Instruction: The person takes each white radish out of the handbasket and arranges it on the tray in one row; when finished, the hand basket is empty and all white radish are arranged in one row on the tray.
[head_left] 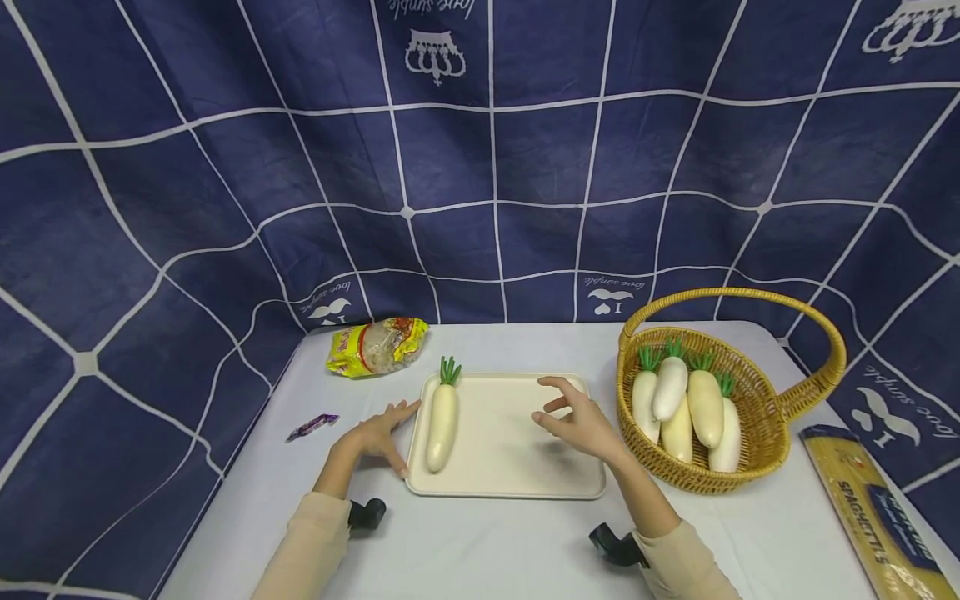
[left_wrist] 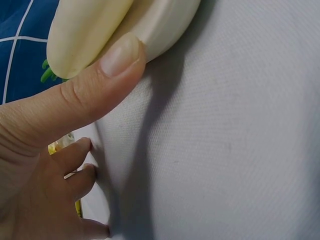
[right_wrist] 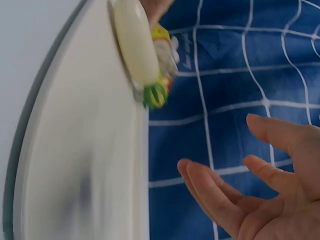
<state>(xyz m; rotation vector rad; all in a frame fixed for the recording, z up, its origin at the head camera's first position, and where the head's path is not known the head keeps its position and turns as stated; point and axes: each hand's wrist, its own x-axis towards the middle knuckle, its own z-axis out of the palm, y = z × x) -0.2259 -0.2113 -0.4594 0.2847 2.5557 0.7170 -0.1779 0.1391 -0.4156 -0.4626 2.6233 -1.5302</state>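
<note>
A white radish with a green top lies lengthwise along the left side of a cream tray. My left hand is at the tray's left edge, fingers spread; in the left wrist view its thumb touches the tray rim. Over the right part of the tray hovers my right hand, its fingers loosely bent and holding nothing. To its right stands a wicker basket with a tall handle, where several white radishes with green tops lie piled.
A yellow packaged bag lies at the back left, with a small purple-wrapped candy nearer the left edge. At the right edge rests a spaghetti packet. A blue checked cloth hangs behind the white table.
</note>
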